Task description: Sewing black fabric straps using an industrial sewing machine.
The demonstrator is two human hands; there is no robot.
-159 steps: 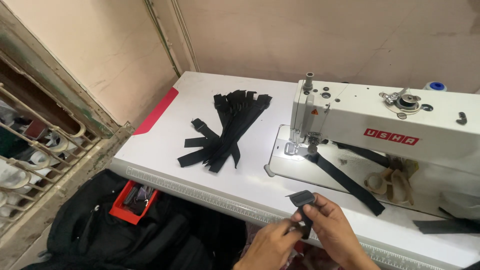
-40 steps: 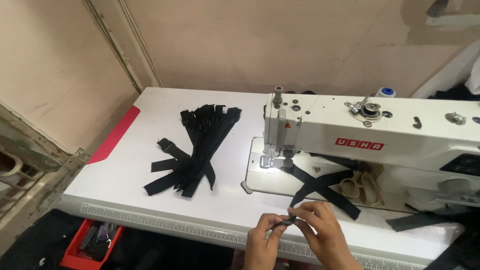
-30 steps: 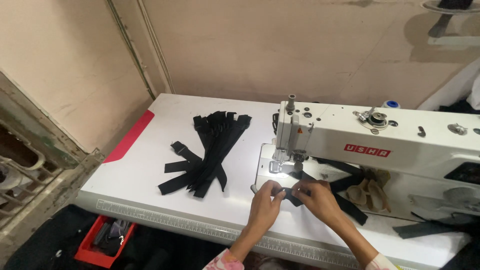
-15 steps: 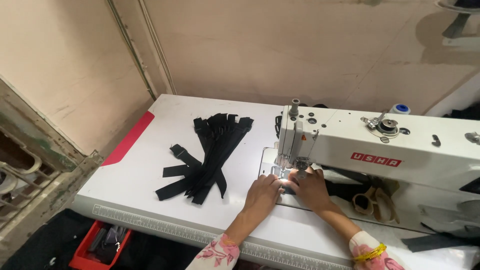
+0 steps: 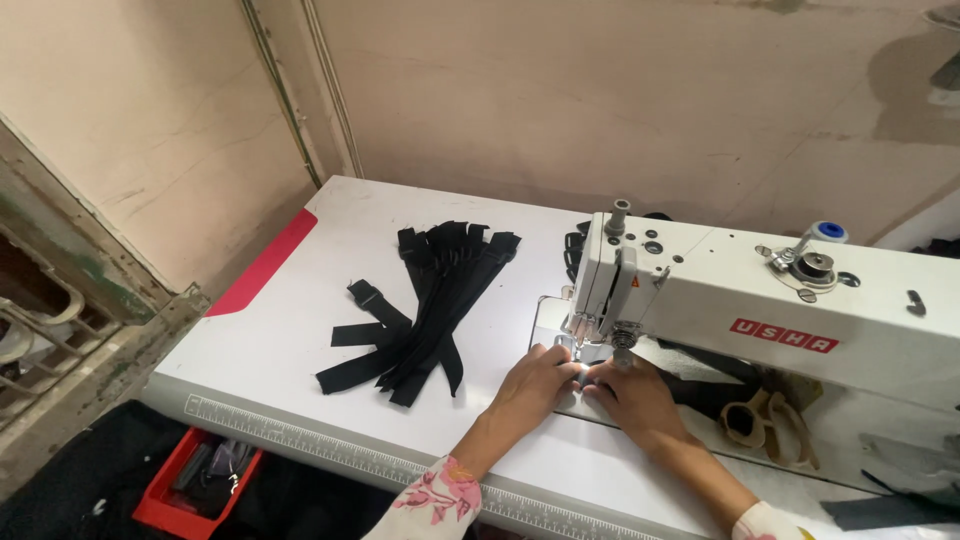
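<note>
A white sewing machine [image 5: 740,310] stands on the white table [image 5: 300,330]. A pile of black straps [image 5: 430,300] lies finished-looking to its left. Both hands, left hand [image 5: 535,380] and right hand [image 5: 630,390], press flat, fingers extended, on a strap piece at the needle; the piece is mostly hidden.

A pile of black straps [image 5: 430,300] is lying on the white desk [image 5: 270,350], left of the needle area. Tan-handled scissors [image 5: 765,425] are resting under the machine's arm. A red tray [image 5: 190,485] is sitting below the desk edge.
</note>
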